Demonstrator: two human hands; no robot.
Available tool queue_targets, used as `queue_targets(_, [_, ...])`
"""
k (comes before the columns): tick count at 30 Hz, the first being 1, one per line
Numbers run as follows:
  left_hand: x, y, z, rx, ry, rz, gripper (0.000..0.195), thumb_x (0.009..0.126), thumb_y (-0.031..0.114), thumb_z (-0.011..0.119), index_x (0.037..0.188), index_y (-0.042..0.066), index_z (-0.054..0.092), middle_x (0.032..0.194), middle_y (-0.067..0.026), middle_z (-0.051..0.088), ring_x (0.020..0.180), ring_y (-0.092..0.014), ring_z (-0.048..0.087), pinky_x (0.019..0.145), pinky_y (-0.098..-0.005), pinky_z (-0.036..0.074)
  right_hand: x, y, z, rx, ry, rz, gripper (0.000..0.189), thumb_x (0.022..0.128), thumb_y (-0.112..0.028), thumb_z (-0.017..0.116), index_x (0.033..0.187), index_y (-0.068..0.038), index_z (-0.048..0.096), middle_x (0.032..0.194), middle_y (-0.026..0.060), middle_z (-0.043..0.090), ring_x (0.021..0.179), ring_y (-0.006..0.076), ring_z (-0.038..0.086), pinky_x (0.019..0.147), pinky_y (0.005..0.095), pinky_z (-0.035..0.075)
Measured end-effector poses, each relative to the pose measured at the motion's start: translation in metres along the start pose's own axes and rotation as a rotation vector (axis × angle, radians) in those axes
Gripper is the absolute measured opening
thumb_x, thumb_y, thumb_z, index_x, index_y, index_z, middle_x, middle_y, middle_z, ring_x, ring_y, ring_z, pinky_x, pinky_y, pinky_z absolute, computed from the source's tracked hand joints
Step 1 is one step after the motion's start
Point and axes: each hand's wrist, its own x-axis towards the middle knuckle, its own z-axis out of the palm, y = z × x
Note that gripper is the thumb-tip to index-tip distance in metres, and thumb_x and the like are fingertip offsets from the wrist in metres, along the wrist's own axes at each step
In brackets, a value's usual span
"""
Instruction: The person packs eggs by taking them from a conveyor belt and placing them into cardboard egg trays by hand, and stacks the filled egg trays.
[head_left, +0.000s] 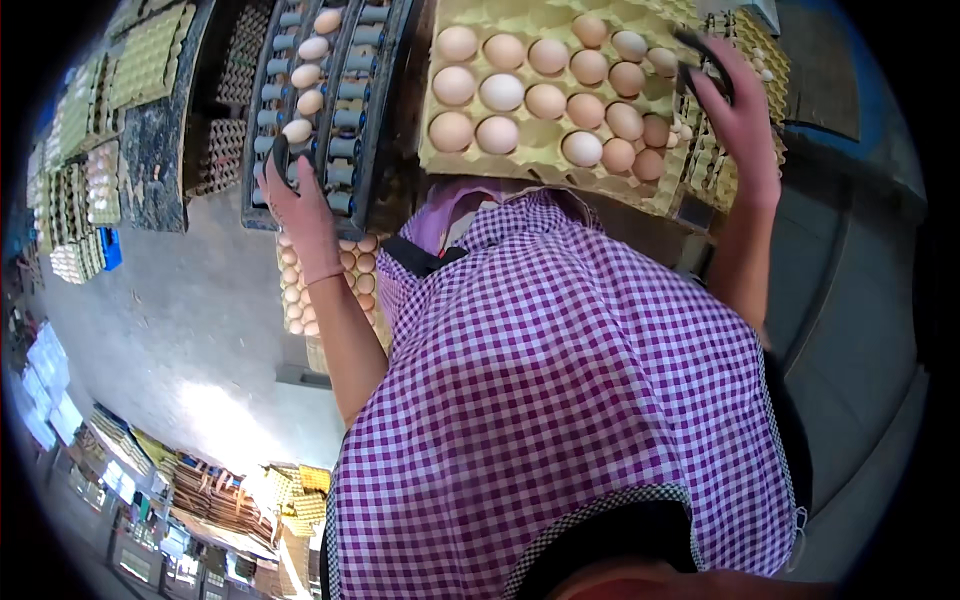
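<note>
My left hand (300, 214), in a pink glove with dark fingertips, is over the near end of a roller conveyor (352, 150). Its fingers are apart beside the closest egg (297, 132) in a single row of eggs; whether they touch it is unclear. To the right, my right hand (739, 120), gloved alike, hovers at the right side of a pale yellow egg tray (536, 142). That hand's fingers are spread, with no egg seen between them, close to a light egg (662, 62). Brown and whitish eggs (546, 101) fill most of the tray's visible cups.
Below my left forearm stands another tray of eggs (365, 262). Stacked trays (720, 142) with small eggs on top are at the right. A dark worktable (154, 165) and more tray stacks (71, 199) stand left, across the grey floor (217, 300).
</note>
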Motion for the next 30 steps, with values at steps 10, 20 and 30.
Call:
queue_targets(10, [0.009, 0.103, 0.055, -0.064, 0.057, 0.285, 0.047, 0.095, 0.022, 0.064, 0.134, -0.001, 0.052, 0.135, -0.0274, 0.049, 0.127, -0.043, 0.044, 0.109, -0.0502, 0.035, -0.085, -0.047, 0.039, -0.175, -0.059, -0.034, 0.066, 0.077, -0.032, 0.078, 0.137, -0.009, 0.059, 0.141, 0.0163, 0.052, 0.134, 0.0366, 0.046, 0.115, 0.0522, 0.033])
queue_targets(20, [-0.18, 0.061, 0.01, 0.013, 0.265, -0.246, 0.04, 0.1, 0.016, 0.056, 0.133, -0.007, 0.054, 0.134, -0.0216, 0.055, 0.124, -0.034, 0.05, 0.109, -0.0433, 0.037, -0.072, -0.035, 0.087, -0.362, -0.266, -0.313, 0.071, 0.078, -0.046, 0.077, 0.137, -0.013, 0.055, 0.142, 0.0193, 0.047, 0.133, 0.039, 0.044, 0.116, 0.0558, 0.028])
queue_targets(30, [-0.273, -0.13, 0.014, 0.523, -0.187, -0.343, 0.066, 0.096, 0.036, 0.06, 0.145, -0.005, 0.042, 0.143, -0.0297, 0.046, 0.134, -0.045, 0.04, 0.115, -0.0543, 0.029, -0.075, -0.034, 0.095, -0.443, -0.125, -0.409, 0.076, 0.082, -0.047, 0.073, 0.145, -0.012, 0.048, 0.145, 0.0172, 0.047, 0.133, 0.0399, 0.045, 0.112, 0.0484, 0.035])
